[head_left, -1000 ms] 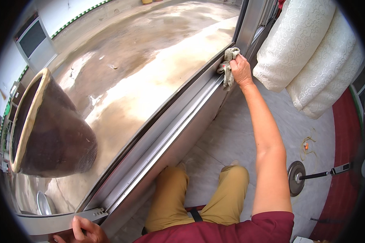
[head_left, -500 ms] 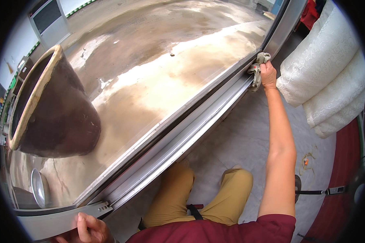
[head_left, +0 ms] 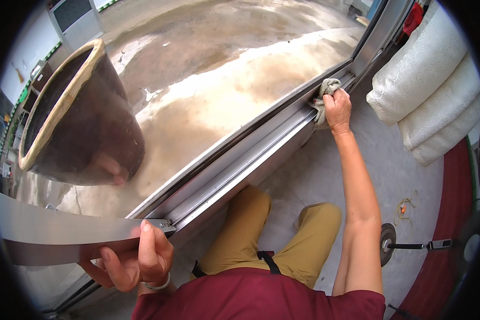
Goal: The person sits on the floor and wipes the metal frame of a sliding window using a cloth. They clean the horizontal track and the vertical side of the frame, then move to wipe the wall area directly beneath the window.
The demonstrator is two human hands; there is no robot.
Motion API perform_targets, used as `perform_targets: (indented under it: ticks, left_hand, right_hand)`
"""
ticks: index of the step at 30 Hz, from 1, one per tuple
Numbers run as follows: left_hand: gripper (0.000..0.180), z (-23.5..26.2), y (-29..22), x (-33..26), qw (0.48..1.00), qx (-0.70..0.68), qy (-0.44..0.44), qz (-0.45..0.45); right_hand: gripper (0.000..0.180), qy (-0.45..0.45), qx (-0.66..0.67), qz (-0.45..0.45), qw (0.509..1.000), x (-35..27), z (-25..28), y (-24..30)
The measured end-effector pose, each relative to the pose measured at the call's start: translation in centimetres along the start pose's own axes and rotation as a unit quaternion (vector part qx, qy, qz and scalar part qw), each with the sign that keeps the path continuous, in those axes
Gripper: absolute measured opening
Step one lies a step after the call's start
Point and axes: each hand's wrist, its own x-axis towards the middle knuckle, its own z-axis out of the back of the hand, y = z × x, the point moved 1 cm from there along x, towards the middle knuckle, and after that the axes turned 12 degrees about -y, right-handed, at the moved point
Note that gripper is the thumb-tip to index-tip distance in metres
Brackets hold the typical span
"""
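My right hand (head_left: 337,111) is closed round a crumpled grey cloth (head_left: 321,101), pressed onto the silvery metal track (head_left: 245,164) of a window or sliding door, near its far right end. At lower left, my left hand (head_left: 136,256) grips the edge of a metal sash frame (head_left: 64,226), thumb on top and fingers bent below. A bracelet circles that wrist. The sash's end meets the track just beyond my thumb. Part of the sash runs out of view on the left.
Past the glass, a large dark pot (head_left: 85,122) with a tan rim stands on a wet-looking floor. White patterned curtains (head_left: 421,80) hang at right. A round dark weight on a bar (head_left: 388,244) and a tangled yellow cord (head_left: 404,210) lie on the floor beside me.
My right hand has slid the cloth along the track toward the near left. My left hand and the sash have moved up and right. The view has shifted somewhat.
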Motion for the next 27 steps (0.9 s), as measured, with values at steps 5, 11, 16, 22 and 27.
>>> perform_targets:
  ticks: [5,11,16,22,27]
  left_hand:
    - [0.013,-0.1,-0.3,0.0,1.0,-0.015,-0.007,0.026]
    - [0.014,-0.3,-0.7,0.2,0.999,-0.029,-0.018,0.039]
    - [0.008,0.1,-0.7,0.5,0.997,-0.052,-0.017,0.055]
    - [0.009,1.2,-0.1,0.5,0.989,-0.112,-0.002,0.095]
    - [0.01,1.2,0.3,0.0,0.982,-0.157,-0.014,0.107]
  right_hand:
    - [0.009,0.004,0.04,0.052,0.998,-2.9,1.0,7.0]
    - [0.013,0.027,0.051,0.053,0.997,-5.7,2.1,12.8]
    - [0.014,-0.011,0.072,0.103,0.992,-7.7,2.6,16.7]
    - [0.023,0.013,0.125,0.119,0.985,-10.6,3.7,23.3]
    - [0.024,0.021,0.195,0.114,0.974,-13.1,4.8,29.6]
